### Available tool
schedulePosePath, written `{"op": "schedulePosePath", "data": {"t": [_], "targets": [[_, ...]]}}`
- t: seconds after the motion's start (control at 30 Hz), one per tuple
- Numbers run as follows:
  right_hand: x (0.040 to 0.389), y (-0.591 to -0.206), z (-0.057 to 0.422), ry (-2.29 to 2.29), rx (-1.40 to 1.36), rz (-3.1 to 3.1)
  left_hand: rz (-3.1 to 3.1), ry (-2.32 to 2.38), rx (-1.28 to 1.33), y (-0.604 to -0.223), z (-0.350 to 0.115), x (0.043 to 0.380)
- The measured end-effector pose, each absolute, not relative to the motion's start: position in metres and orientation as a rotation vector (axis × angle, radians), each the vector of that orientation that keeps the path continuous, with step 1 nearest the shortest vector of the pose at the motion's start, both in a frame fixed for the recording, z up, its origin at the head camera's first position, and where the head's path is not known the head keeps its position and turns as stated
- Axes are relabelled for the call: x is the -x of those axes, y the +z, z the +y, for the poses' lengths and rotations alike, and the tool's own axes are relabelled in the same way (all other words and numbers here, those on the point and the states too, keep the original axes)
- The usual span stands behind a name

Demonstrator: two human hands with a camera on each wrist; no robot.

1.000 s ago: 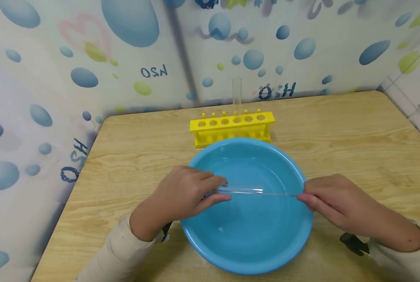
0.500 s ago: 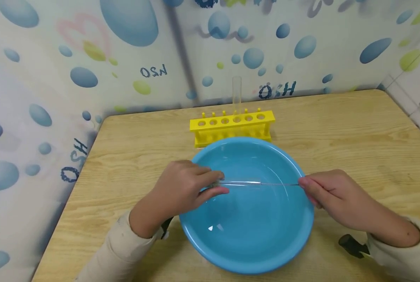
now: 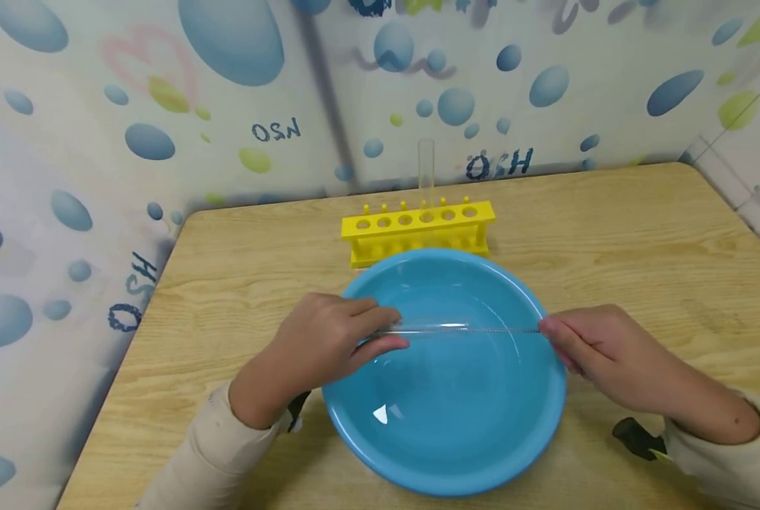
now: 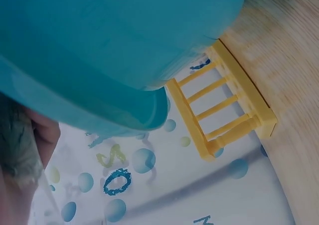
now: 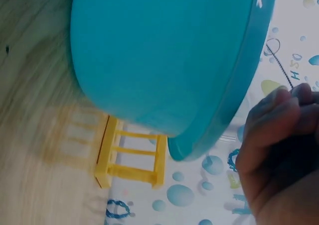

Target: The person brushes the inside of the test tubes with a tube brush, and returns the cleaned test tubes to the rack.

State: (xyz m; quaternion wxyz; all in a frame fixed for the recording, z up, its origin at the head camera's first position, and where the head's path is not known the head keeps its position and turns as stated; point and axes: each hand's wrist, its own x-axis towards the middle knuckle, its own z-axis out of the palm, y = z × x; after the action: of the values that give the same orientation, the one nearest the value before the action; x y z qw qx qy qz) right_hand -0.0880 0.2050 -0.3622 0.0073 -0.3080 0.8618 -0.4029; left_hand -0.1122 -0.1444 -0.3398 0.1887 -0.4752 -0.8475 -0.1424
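Over the blue basin (image 3: 443, 439), my left hand (image 3: 329, 340) grips a clear glass test tube (image 3: 433, 329), which lies level with its mouth to the right. My right hand (image 3: 593, 350) pinches the thin twisted-wire handle of a test tube brush (image 3: 507, 331) that runs into that mouth. The brush's bristle end is hidden behind my left fingers in the head view. From the right wrist, the wire (image 5: 281, 68) shows running out from my curled fingers (image 5: 269, 115). At the left wrist view's edge, part of my left hand (image 4: 46, 135) shows beside the basin.
Behind the basin stands a yellow test tube rack (image 3: 418, 223) with another clear test tube (image 3: 426, 170) upright in one hole. The basin sits on a wooden table (image 3: 246, 262), with a bubble-patterned wall (image 3: 278, 42) along its back edge.
Both hands have risen slightly over the basin with the test tube and brush, mostly in the first half second. The brush wire stays in the tube; basin and rack stay put.
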Motion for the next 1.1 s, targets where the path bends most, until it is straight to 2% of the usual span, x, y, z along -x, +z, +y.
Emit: {"op": "schedulePosePath", "data": {"t": [0.17,0.5,0.67,0.9,1.1], "targets": [[0.089,-0.363,0.207,-1.188,1.132,2.801,-2.511,-0.501,1.353,-0.339,-0.148,0.114],[0.091,-0.369,0.208,-1.498,1.071,2.403,-2.545,-0.578,1.357,-0.338,-0.149,0.11],[0.092,-0.371,0.209,-1.575,1.149,2.239,-2.486,-0.579,1.379,-0.339,-0.145,0.106],[0.092,-0.378,0.202,-1.912,1.274,2.045,-2.446,-0.556,1.414,-0.342,-0.139,0.103],[0.09,-0.38,0.199,-1.864,1.302,2.132,-2.446,-0.511,1.39,-0.343,-0.137,0.104]]}}
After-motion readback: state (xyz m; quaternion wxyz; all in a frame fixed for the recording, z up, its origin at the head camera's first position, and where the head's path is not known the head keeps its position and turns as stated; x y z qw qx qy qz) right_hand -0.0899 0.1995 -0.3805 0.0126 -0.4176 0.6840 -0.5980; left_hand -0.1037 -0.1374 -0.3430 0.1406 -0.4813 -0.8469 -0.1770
